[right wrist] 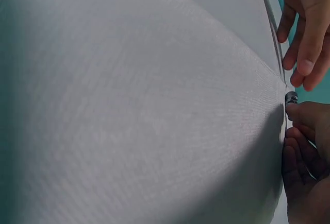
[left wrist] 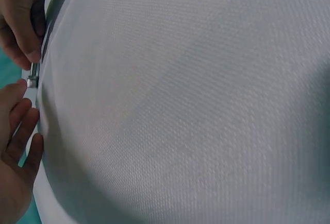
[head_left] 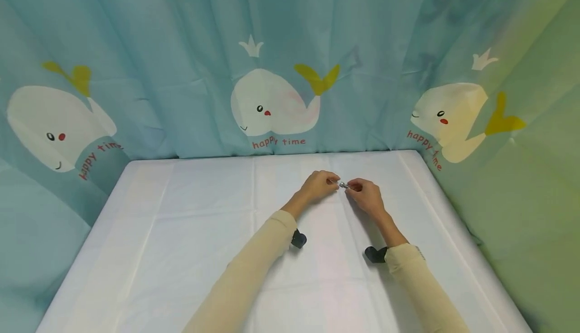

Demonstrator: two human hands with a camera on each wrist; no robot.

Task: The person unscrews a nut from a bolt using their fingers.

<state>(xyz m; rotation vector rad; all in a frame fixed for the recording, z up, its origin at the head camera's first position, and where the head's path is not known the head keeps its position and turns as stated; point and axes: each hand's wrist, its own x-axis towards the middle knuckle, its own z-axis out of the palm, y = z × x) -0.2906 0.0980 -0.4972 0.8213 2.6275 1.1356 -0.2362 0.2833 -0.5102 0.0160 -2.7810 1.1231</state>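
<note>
A small shiny metal piece (head_left: 343, 185), with a narrow shaft and a thicker ringed end, is between the two hands above the far part of the table. My right hand (head_left: 366, 196) pinches its shaft side between thumb and fingertips. The left hand (head_left: 317, 186) is at the thicker end, fingers loosely extended. In the left wrist view, the left thumb tip is very close to the metal piece (left wrist: 32, 81); whether it touches, I cannot tell. The right wrist view has the ringed end (right wrist: 291, 97) sticking out past the right thumb, just below the left fingertips.
A white cloth (head_left: 204, 232) with fold lines covers the table. Blue-green curtains (head_left: 190, 71) printed with whales hang along its far and side edges. Black wrist mounts (head_left: 375, 255) stick out from both sleeves, low over the cloth.
</note>
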